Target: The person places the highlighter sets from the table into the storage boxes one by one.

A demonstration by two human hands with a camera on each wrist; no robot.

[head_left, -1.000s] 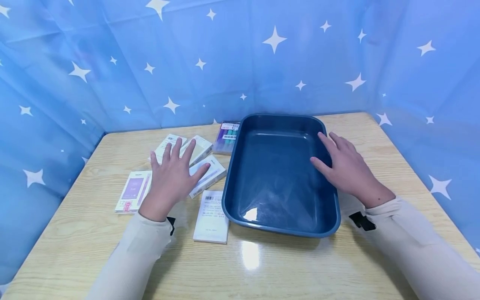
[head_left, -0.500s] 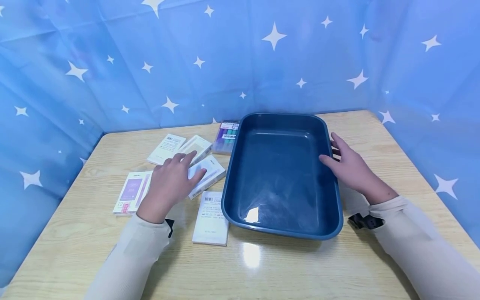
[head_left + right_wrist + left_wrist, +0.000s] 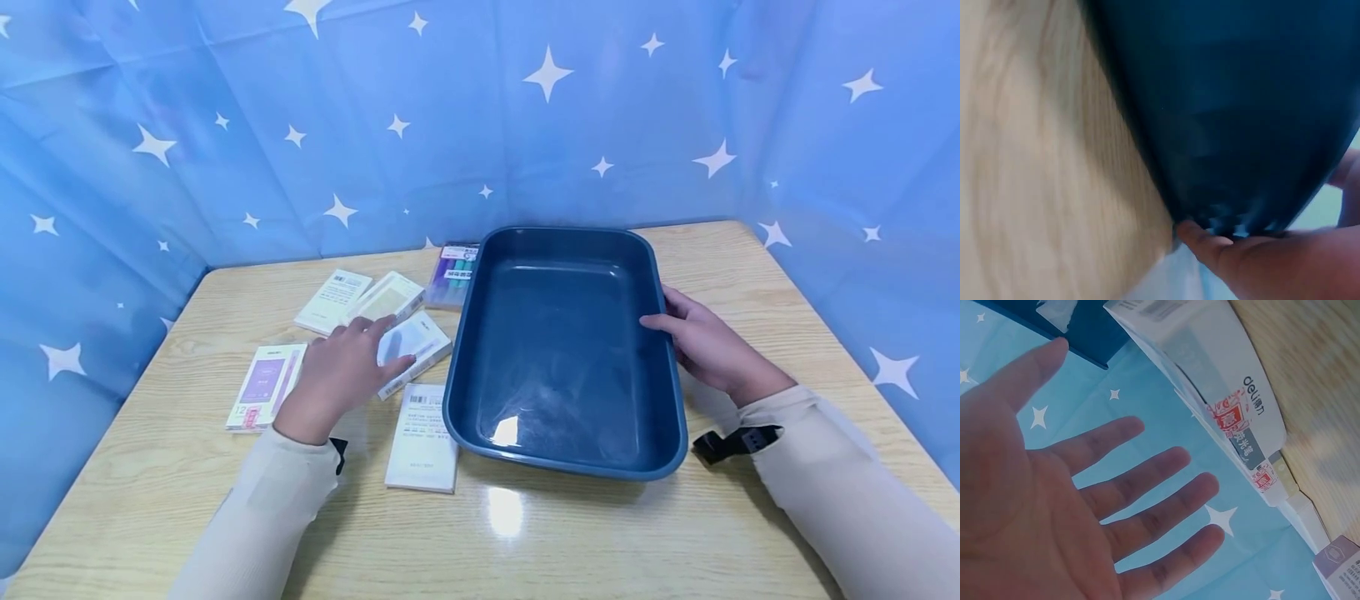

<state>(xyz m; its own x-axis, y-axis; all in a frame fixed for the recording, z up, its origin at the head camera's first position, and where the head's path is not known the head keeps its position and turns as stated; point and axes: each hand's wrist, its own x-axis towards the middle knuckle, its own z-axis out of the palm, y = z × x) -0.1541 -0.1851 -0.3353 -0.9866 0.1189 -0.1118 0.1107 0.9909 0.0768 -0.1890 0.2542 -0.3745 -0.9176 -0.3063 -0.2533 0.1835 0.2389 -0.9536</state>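
My right hand (image 3: 708,350) grips the right rim of a dark blue plastic bin (image 3: 562,367), its thumb over the rim and the fingers outside. In the right wrist view the fingers (image 3: 1210,247) lie against the bin's outer wall. My left hand (image 3: 333,375) is over the flat boxes on the left, holding nothing. Its fingers are spread apart in the left wrist view, beside a white box (image 3: 1210,369) printed "deli". Nearest to its thumb in the head view lies a white box with a pale purple panel (image 3: 415,350).
A cream-panelled box (image 3: 393,296) and a white box (image 3: 330,300) lie behind the left hand. A purple-and-white box (image 3: 264,387) is to its left, another white box (image 3: 422,437) in front. A clear case of purple and green pens (image 3: 452,275) sits against the bin on the wooden table (image 3: 525,542).
The right hand has come down from above the bin onto its right rim and taken hold of it. The left hand has lowered slightly toward the boxes, its fingers less stretched out.
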